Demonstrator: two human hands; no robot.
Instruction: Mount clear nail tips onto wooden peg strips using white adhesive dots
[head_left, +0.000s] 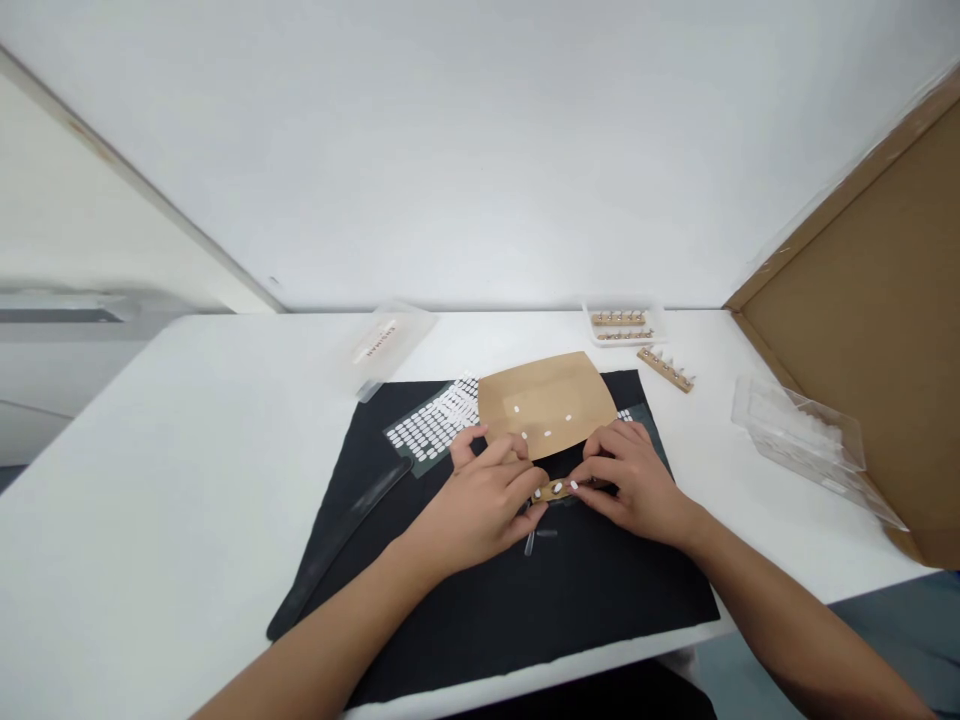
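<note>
The left hand [484, 505] pinches a wooden strip [548, 492]; the right hand [630, 485] meets its right end, grip unclear.

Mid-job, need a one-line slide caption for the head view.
Left hand pinches a small brown strip over black cloth while the right hand touches its other end.

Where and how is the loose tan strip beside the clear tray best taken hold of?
Probably by the long side edges at its near end, coming from the front with the right hand: the loose tan strip lies angled, that end points away from the clear tray, and small pieces stick up along it.
</note>
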